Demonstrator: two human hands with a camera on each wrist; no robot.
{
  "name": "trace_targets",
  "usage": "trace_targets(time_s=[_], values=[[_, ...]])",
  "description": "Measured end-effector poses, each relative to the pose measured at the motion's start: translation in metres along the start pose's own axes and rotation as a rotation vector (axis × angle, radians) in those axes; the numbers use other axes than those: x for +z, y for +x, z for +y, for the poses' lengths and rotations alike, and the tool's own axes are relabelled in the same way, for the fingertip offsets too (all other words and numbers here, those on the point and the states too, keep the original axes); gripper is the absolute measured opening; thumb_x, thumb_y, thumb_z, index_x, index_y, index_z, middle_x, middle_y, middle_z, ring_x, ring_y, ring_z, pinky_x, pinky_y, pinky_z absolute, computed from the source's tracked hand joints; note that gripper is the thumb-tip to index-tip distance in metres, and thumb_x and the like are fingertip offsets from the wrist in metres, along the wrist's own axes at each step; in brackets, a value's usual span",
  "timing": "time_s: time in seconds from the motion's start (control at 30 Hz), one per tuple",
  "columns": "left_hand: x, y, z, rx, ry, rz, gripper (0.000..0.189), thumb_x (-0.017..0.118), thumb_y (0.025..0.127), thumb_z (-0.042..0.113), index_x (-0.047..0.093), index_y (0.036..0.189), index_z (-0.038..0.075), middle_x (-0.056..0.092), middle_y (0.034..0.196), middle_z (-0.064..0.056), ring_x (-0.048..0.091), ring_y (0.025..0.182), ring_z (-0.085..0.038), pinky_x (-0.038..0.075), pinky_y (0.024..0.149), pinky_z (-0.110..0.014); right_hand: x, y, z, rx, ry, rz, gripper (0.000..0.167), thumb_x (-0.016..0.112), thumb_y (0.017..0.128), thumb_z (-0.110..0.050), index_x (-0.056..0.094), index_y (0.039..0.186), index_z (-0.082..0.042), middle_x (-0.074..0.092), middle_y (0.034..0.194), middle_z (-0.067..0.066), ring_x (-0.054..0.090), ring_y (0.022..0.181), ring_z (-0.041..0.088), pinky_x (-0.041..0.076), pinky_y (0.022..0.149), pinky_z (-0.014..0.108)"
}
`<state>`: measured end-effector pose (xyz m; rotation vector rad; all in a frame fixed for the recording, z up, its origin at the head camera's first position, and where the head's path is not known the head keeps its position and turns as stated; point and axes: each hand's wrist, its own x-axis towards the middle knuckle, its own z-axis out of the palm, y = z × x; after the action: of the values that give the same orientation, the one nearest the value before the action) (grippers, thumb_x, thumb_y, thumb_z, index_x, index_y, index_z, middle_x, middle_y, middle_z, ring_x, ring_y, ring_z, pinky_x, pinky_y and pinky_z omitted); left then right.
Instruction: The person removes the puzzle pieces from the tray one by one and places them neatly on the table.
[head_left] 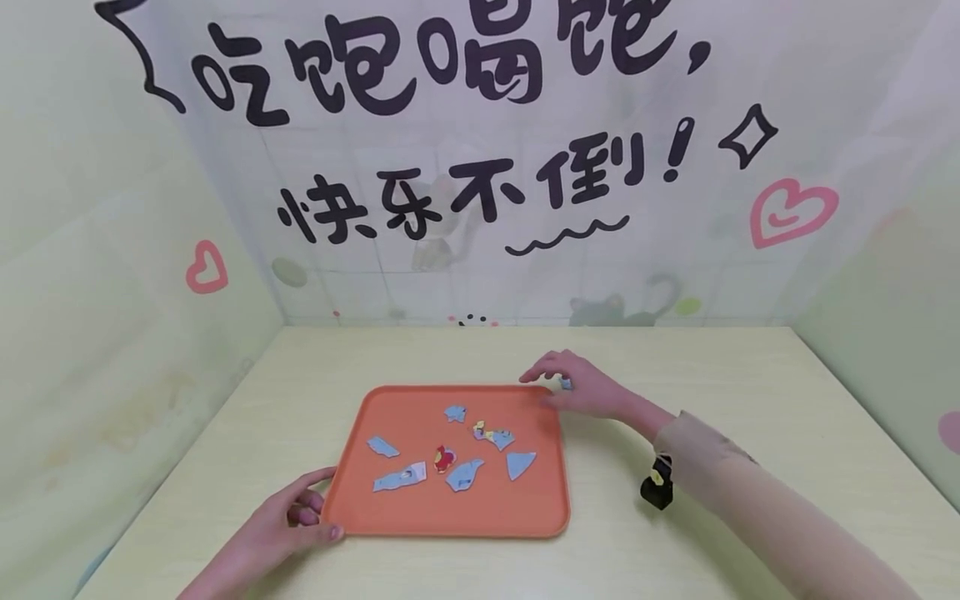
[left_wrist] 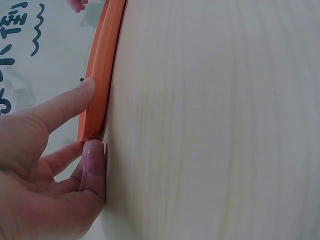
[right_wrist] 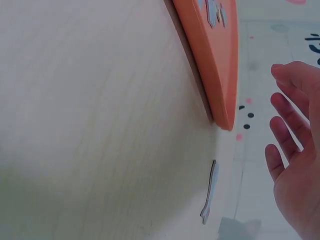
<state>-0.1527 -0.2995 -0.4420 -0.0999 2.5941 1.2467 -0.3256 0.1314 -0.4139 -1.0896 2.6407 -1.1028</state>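
Observation:
An orange tray (head_left: pixel 517 512) lies on the table, bearing several flat, irregular picture pieces. Most are light blue, such as the triangular piece (head_left: pixel 521 464); a red one (head_left: pixel 444 458) lies mid-tray. My left hand (head_left: pixel 281 521) grips the near left corner, thumb on the rim (left_wrist: pixel 100 65) and curled fingers beside and under it. Over the far right corner hovers my right hand (head_left: pixel 588 387), fingers loosely bent and apart with nothing between them. Below it, a thin blue piece (right_wrist: pixel 210 192) lies on the table just outside the tray, mostly hidden by the hand in the head view.
The pale wooden table (head_left: pixel 315 358) meets a printed backdrop (head_left: pixel 450 275) with black lettering at the back. Side panels (head_left: pixel 150 292) stand left and right. A black object with a yellow mark (head_left: pixel 657 483) shows under the right sleeve (head_left: pixel 720 467).

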Motion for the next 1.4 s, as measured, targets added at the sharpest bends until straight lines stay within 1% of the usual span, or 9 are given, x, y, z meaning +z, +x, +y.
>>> trace_targets(time_s=[0.1, 0.17, 0.27, 0.47, 0.6, 0.8, 1.07, 1.4], values=[[0.0, -0.001, 0.001, 0.002, 0.0, -0.001, 0.085, 0.082, 0.08, 0.024, 0.037, 0.151, 0.007, 0.057, 0.108, -0.007, 0.05, 0.086, -0.011, 0.042, 0.073, -0.022, 0.007, -0.003, -0.009, -0.024, -0.01, -0.035, 0.033, 0.071, 0.09, -0.014, 0.069, 0.122, -0.014, 0.066, 0.122, 0.006, 0.053, 0.111, 0.028, 0.043, 0.092, 0.049], [-0.001, -0.001, 0.001, 0.004, -0.002, -0.002, 0.086, 0.082, 0.08, 0.024, 0.037, 0.151, 0.007, 0.057, 0.108, -0.007, 0.05, 0.086, -0.011, 0.042, 0.073, -0.022, 0.011, -0.005, -0.012, -0.048, -0.015, -0.055, 0.033, 0.072, 0.09, -0.014, 0.069, 0.122, -0.013, 0.067, 0.12, 0.007, 0.054, 0.111, 0.029, 0.043, 0.092, 0.049], [-0.001, 0.0, 0.001, 0.005, 0.0, -0.005, 0.086, 0.082, 0.08, 0.024, 0.037, 0.151, 0.007, 0.057, 0.107, -0.007, 0.05, 0.086, -0.011, 0.042, 0.073, -0.022, 0.015, -0.008, -0.016, -0.074, -0.041, -0.091, 0.032, 0.072, 0.089, -0.016, 0.069, 0.122, -0.015, 0.067, 0.119, 0.004, 0.054, 0.111, 0.027, 0.044, 0.095, 0.047], [-0.002, 0.001, 0.002, 0.002, 0.007, -0.008, 0.087, 0.083, 0.079, 0.026, 0.037, 0.15, 0.006, 0.057, 0.105, -0.007, 0.05, 0.085, -0.012, 0.042, 0.073, -0.022, 0.026, -0.013, -0.018, -0.126, -0.092, -0.145, 0.03, 0.074, 0.088, -0.023, 0.07, 0.117, -0.017, 0.068, 0.116, -0.002, 0.054, 0.111, 0.019, 0.043, 0.096, 0.04], [-0.002, 0.001, 0.002, 0.014, 0.001, -0.01, 0.086, 0.083, 0.08, 0.025, 0.037, 0.15, 0.006, 0.057, 0.105, -0.008, 0.05, 0.085, -0.012, 0.042, 0.073, -0.022, 0.032, -0.016, -0.018, -0.14, -0.114, -0.178, 0.029, 0.074, 0.088, -0.026, 0.071, 0.116, -0.02, 0.067, 0.116, -0.007, 0.054, 0.111, 0.013, 0.044, 0.098, 0.037], [-0.003, 0.0, 0.004, 0.024, 0.015, -0.006, 0.085, 0.083, 0.079, 0.026, 0.038, 0.149, 0.006, 0.058, 0.104, -0.007, 0.05, 0.083, -0.011, 0.043, 0.072, -0.021, 0.04, -0.02, -0.017, -0.129, -0.131, -0.231, 0.029, 0.075, 0.086, -0.026, 0.072, 0.115, -0.025, 0.064, 0.115, -0.01, 0.052, 0.112, 0.009, 0.044, 0.1, 0.034], [-0.001, 0.0, 0.004, 0.034, 0.01, -0.006, 0.085, 0.083, 0.079, 0.025, 0.039, 0.149, 0.006, 0.058, 0.104, -0.008, 0.05, 0.083, -0.01, 0.043, 0.072, -0.021, 0.043, -0.02, -0.017, -0.097, -0.133, -0.264, 0.03, 0.078, 0.084, -0.03, 0.072, 0.113, -0.029, 0.062, 0.112, -0.012, 0.048, 0.113, 0.009, 0.042, 0.097, 0.034], [-0.001, 0.0, 0.002, 0.029, 0.006, -0.008, 0.085, 0.083, 0.08, 0.026, 0.038, 0.15, 0.006, 0.058, 0.104, -0.008, 0.051, 0.084, -0.011, 0.043, 0.072, -0.021, 0.043, -0.016, -0.019, -0.098, -0.109, -0.312, 0.026, 0.077, 0.085, -0.026, 0.072, 0.11, -0.027, 0.062, 0.108, -0.011, 0.046, 0.109, 0.006, 0.039, 0.094, 0.03]])
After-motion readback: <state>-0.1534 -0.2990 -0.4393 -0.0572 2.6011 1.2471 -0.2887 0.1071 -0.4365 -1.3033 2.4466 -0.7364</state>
